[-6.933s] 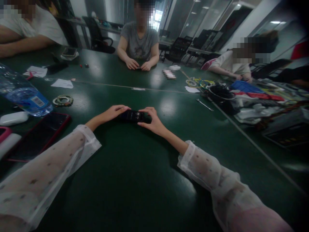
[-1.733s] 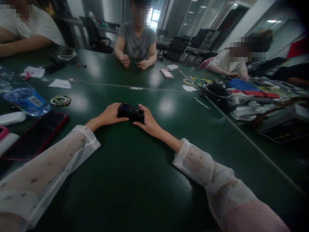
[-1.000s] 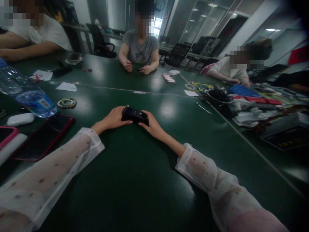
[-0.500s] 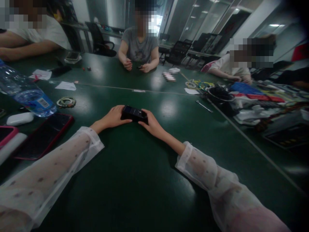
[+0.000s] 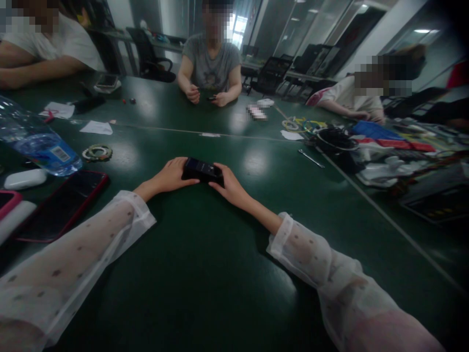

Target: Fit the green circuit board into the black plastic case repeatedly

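Note:
A small black device (image 5: 202,169) with a lit screen on top sits between my two hands, over the middle of the dark green table (image 5: 190,274). My left hand (image 5: 171,176) grips its left end, thumb along the near side. Its right end is held by my right hand (image 5: 229,185), with the thumb in front and the fingers behind. Both hands are closed around the device, and the fingers on its far side are partly hidden.
Left: a water bottle (image 5: 44,142), a red-edged phone (image 5: 66,205), a white case (image 5: 25,179) and bracelets (image 5: 97,153). Right: a wrench (image 5: 310,158), cables (image 5: 335,139) and a blue item (image 5: 373,130). Three people sit around the table, the middle one (image 5: 210,66) opposite.
The view has shifted slightly, so objects at the left edge sit a little further left. Both hands keep their hold on the black device.

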The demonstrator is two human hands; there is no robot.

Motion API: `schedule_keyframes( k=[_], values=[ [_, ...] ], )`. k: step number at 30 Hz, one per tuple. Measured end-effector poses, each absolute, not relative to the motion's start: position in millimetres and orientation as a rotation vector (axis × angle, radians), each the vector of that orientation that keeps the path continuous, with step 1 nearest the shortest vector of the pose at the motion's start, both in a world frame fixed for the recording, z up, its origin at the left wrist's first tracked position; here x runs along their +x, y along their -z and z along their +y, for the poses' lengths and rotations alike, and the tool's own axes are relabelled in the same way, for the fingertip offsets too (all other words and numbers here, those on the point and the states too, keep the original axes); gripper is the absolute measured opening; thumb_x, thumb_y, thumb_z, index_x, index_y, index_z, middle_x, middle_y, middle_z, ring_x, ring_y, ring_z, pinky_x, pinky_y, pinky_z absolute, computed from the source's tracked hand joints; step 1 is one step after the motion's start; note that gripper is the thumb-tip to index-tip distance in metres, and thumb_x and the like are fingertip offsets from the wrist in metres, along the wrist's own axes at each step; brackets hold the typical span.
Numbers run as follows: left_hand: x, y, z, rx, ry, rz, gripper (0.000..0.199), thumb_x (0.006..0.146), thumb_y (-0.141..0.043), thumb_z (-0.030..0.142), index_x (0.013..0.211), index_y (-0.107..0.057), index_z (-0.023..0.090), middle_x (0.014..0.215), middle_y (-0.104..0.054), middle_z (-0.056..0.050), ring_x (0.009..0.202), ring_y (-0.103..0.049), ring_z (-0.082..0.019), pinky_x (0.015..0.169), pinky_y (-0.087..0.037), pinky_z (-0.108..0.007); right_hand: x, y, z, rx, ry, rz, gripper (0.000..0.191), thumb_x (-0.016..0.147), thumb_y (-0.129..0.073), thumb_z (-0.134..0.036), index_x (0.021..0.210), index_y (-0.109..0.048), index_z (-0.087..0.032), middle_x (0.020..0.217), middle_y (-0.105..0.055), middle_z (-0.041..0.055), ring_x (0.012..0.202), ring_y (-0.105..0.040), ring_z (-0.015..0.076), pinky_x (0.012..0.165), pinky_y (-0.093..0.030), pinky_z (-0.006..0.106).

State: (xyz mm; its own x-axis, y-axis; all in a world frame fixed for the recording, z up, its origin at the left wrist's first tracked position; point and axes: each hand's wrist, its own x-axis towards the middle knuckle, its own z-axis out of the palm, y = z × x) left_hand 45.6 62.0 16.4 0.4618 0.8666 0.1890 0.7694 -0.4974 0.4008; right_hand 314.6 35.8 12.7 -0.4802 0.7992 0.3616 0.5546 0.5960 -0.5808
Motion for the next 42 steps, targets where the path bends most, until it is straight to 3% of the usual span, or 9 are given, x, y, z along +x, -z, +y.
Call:
schedule_keyframes(
  k=[9, 15, 42],
  values=[
    [45.4, -14.5, 63.8, 2.458, -0.540, 1.411, 0.098, 0.083, -0.059, 0.079, 0.153, -0.042, 0.012, 0.153, -0.050, -0.022, 0.144, -0.043, -0.040, 0.120, -0.033, -0.055, 313.2, -12.2, 38.1, -1.050, -0.553, -2.174, 0.064, 0.090, -0.073, -0.032, 0.144, -0.042, -0.020, 0.139, -0.058, 0.0177, 0.131, -0.057, 0.0347, 0.112, -0.047, 0.060],
    [43.7, -15.7, 62.4, 2.462, -0.565, 1.388, 0.096, 0.083, -0.059, 0.079, 0.156, -0.039, 0.020, 0.154, -0.050, -0.018, 0.144, -0.044, -0.039, 0.119, -0.035, -0.058, 312.8, -13.4, 37.3, -1.075, -0.566, -2.156, 0.061, 0.089, -0.074, -0.030, 0.141, -0.044, -0.024, 0.135, -0.060, 0.0148, 0.126, -0.060, 0.0331, 0.108, -0.050, 0.059],
    [44.6, -14.9, 62.1, 2.455, -0.587, 1.394, 0.094, 0.083, -0.061, 0.077, 0.154, -0.041, 0.020, 0.152, -0.052, -0.017, 0.143, -0.045, -0.040, 0.118, -0.036, -0.058, 313.0, -14.0, 36.7, -1.057, -0.554, -2.158, 0.054, 0.089, -0.073, -0.028, 0.136, -0.047, -0.023, 0.130, -0.062, 0.0142, 0.120, -0.062, 0.0312, 0.105, -0.052, 0.056]
  ],
)
